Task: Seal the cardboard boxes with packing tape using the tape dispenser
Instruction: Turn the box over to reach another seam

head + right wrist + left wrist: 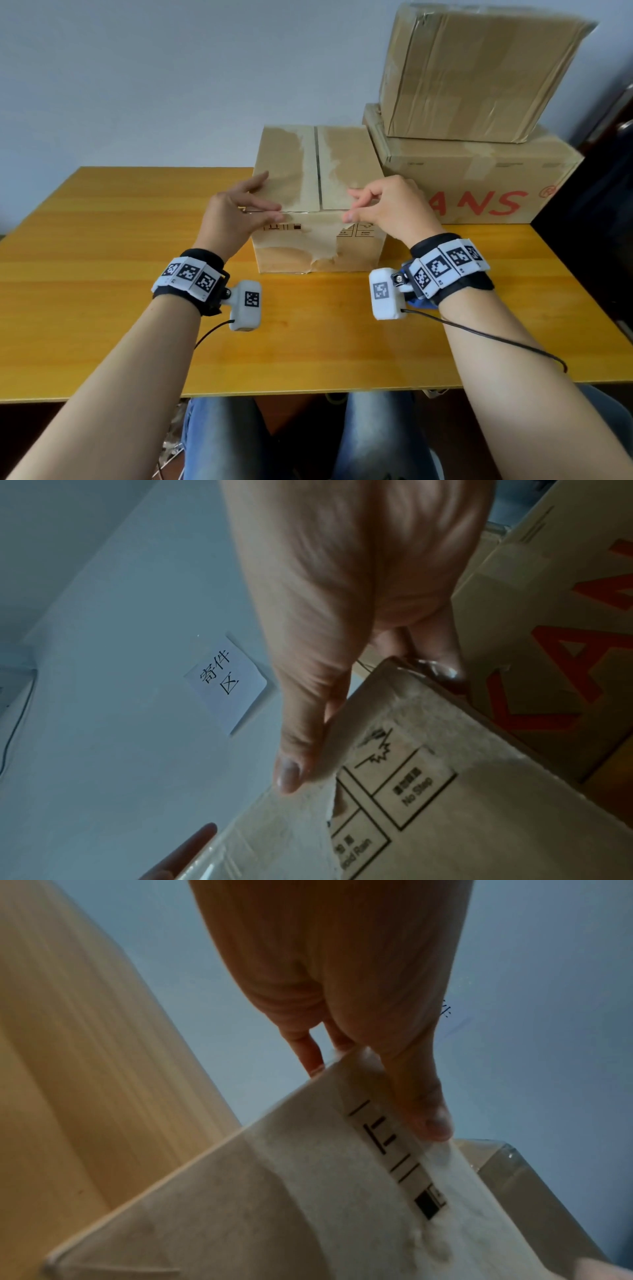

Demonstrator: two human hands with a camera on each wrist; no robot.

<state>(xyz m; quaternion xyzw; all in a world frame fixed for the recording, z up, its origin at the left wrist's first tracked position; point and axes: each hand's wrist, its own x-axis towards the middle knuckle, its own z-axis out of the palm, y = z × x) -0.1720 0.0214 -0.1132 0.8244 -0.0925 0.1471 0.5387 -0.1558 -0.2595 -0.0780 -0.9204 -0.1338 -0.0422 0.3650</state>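
On the yellow wooden table (102, 240), both hands' straight fingers should press evenly (no dispenser visible) along the small brown cardboard box (318, 246)'s front edge: left hand (236, 212), right hand (390, 209).

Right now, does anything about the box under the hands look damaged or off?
Yes. The small box has its paper skin torn off in pale ragged patches along the top seam and down its front face. The seam gapes as a dark slit. No tape dispenser is in view, though the task needs one.
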